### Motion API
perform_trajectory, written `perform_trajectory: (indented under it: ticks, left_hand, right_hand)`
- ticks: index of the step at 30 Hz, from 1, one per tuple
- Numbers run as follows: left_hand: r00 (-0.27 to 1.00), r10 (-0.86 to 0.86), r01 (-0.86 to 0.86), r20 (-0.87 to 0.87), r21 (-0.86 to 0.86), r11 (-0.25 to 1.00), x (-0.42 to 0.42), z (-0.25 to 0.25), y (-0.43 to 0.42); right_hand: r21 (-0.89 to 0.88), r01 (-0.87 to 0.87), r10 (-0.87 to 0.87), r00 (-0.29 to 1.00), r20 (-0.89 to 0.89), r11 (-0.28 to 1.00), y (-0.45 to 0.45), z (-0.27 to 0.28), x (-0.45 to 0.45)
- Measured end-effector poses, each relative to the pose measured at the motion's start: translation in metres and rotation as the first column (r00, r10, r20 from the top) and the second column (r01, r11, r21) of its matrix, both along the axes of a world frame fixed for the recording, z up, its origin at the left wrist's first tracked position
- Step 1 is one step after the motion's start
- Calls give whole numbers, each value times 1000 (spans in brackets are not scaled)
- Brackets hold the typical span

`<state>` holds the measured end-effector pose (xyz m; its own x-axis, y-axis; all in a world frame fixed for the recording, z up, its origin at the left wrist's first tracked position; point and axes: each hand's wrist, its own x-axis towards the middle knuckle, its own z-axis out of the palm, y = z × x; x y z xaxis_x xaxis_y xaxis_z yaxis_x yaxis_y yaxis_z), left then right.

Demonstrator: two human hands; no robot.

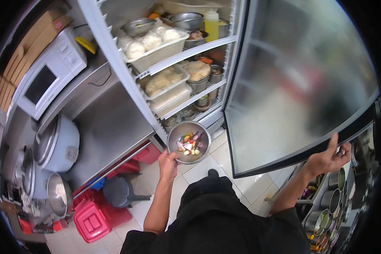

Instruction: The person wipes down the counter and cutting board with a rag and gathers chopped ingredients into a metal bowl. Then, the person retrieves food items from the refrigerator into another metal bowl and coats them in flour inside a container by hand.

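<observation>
A steel mixing bowl (172,134) with pieces of purple, white, orange and red vegetables (188,144) in its bottom is held out before the fridge shelves. My left hand (168,165) grips its near left rim. On the right, my right hand (328,157) is at the lower edge of the fridge's fogged glass door (292,97), which stands open. The thumb points up and the fingers are loosely bent and apart. Whether that hand touches the door frame is hard to tell.
Fridge shelves hold a white tub of bagged food (161,53), a yellow squeeze bottle (211,26) and steel bowls. At left are a microwave (51,72), a rice cooker (61,144), a red bin (95,220) and a dark stool (119,191). Ingredient pots (330,200) line the right.
</observation>
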<state>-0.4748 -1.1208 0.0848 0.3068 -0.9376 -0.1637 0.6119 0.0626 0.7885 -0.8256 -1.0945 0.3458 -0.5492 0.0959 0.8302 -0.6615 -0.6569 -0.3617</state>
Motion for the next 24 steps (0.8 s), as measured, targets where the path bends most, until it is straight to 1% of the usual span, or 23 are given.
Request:
perform_trajectory:
  ticks: [1, 2, 4, 5, 6, 7, 8, 9, 10, 11, 13, 14, 15, 16, 17, 18, 19, 20, 21, 23, 24]
  left_hand:
    - [999, -33, 33, -19, 2, 999, -6, 7, -11]
    - [998, -70, 70, 0, 5, 998, -10, 10, -22]
    - [991, -132, 132, 35, 10, 991, -18, 15, -47]
    - [989, -148, 148, 19, 17, 989, -22, 13, -62]
    - [987, -153, 152, 39, 27, 988, -28, 19, -72]
    - [986, -156, 154, 62, 36, 987, -33, 27, -82]
    - [984, -157, 154, 84, 47, 987, -38, 33, -92]
    - [980, -170, 166, 104, 48, 985, -42, 33, -105]
    - [981, -161, 156, 104, 53, 986, -47, 38, -116]
    - [983, -150, 145, 105, 59, 988, -53, 45, -127]
    - [989, -117, 113, 91, 52, 992, -62, 48, -151]
    - [991, -99, 95, 95, 50, 994, -66, 52, -163]
    - [992, -81, 77, 95, 49, 996, -71, 56, -172]
    - [994, -63, 59, 90, 49, 997, -76, 61, -182]
    - [994, -45, 40, 100, 49, 998, -82, 64, -192]
    - [994, -28, 22, 103, 55, 998, -89, 67, -202]
    - [994, -10, 4, 106, 58, 998, -95, 69, -211]
    - [994, 11, -18, 112, 63, 998, -100, 70, -221]
    - [996, 18, -23, 89, 55, 998, -104, 70, -229]
    - [996, 36, -41, 77, 57, 998, -113, 73, -243]
    - [996, 48, -52, 69, 61, 997, -118, 75, -248]
  right_hand:
    - [-38, 34, -33, 999, 35, 999, -10, 5, -20]
    - [-73, 66, -61, 996, 70, 995, -19, 9, -41]
    - [-122, 53, -36, 991, 132, 991, -31, 14, -86]
    - [-88, 97, -85, 988, 132, 991, -36, 14, -107]
    - [-55, 138, -130, 983, 131, 989, -39, 17, -116]
    - [-70, 117, -104, 982, 160, 991, -44, 18, -122]
    - [-61, 222, -208, 961, 184, 973, -49, 17, -126]
    - [-89, 387, -370, 915, 162, 918, -57, 23, -105]
    - [-117, 539, -522, 840, 145, 834, -68, 28, -82]
    - [-281, 701, -738, 673, -42, 655, -86, 29, -74]
    - [-426, 459, -599, 745, -294, 780, -136, 33, -35]
    - [-270, 259, -360, 816, -453, 927, -174, 42, -14]
    - [-65, 41, -69, 850, -522, 997, -213, 51, 6]
    - [133, -140, 188, 849, -493, 981, -251, 60, 27]
    - [308, -106, 269, 785, -558, 945, -310, 64, 28]
    - [386, -141, 360, 727, -585, 912, -360, 73, 42]
    - [477, -118, 435, 634, -639, 871, -411, 76, 54]
    - [484, -123, 473, 514, -715, 866, -467, 75, 64]
    - [622, -105, 607, 396, -689, 776, -504, 81, 76]
    - [683, 22, 658, 245, -712, 730, -561, 87, 99]
    - [777, 100, 749, 215, -626, 621, -575, 90, 107]
